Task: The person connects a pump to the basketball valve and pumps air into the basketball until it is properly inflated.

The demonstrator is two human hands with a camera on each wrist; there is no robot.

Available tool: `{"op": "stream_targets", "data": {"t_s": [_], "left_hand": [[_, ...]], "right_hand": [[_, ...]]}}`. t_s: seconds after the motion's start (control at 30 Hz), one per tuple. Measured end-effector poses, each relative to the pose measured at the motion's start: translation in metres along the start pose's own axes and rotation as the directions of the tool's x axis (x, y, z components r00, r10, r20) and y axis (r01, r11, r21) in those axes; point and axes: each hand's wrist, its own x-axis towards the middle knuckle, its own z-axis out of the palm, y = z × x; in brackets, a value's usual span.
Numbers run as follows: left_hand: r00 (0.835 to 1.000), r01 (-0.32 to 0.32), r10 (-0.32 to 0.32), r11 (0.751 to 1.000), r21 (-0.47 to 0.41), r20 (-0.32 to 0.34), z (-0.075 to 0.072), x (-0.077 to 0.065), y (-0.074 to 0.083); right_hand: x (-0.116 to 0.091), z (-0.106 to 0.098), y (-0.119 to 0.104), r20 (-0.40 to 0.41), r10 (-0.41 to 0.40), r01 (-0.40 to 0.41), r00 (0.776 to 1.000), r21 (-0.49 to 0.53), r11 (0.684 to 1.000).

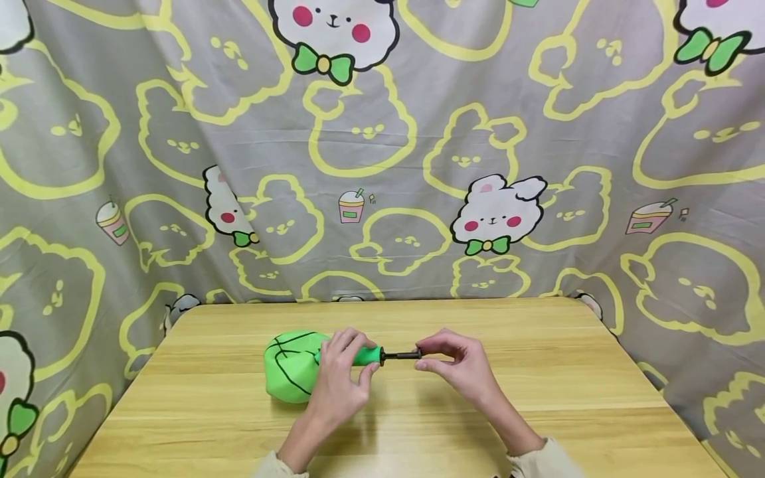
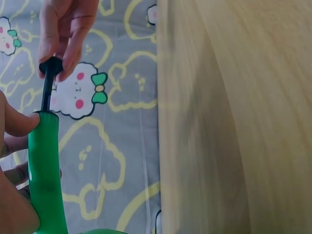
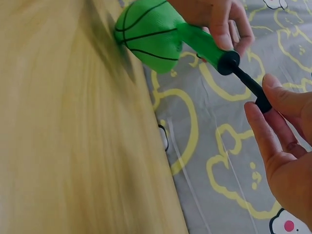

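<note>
A green ball (image 1: 288,372) with black lines, partly inflated and misshapen, is joined to the tip of a green hand pump (image 3: 204,44). My left hand (image 1: 342,380) grips the pump's green barrel (image 2: 45,165), fingers over the top and thumb beneath. On the other side, my right hand (image 1: 463,365) pinches the black handle (image 3: 263,104) at the rod's end between thumb and fingers. The black rod (image 1: 397,356) is drawn partway out of the barrel. In the head view my left hand hides the join between ball and pump.
A light wood table (image 1: 538,358) lies under the hands. Behind it and at both sides hangs a grey curtain (image 1: 382,153) printed with yellow outlines and white cartoon animals. The table's far edge runs along the curtain.
</note>
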Motion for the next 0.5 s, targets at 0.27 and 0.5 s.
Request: {"op": "stream_targets", "data": {"t_s": [0.27, 0.5], "left_hand": [[1.000, 0.009, -0.010, 1.000, 0.020, 0.020, 0.005, -0.003, 0.004], [0.999, 0.010, -0.011, 1.000, 0.016, 0.038, 0.011, -0.005, 0.009]], "right_hand": [[-0.005, 0.015, 0.006, -0.021, 0.017, -0.016, 1.000, 0.036, 0.999], [-0.008, 0.024, 0.007, -0.005, 0.072, -0.072, 0.997, 0.078, 0.994]]}}
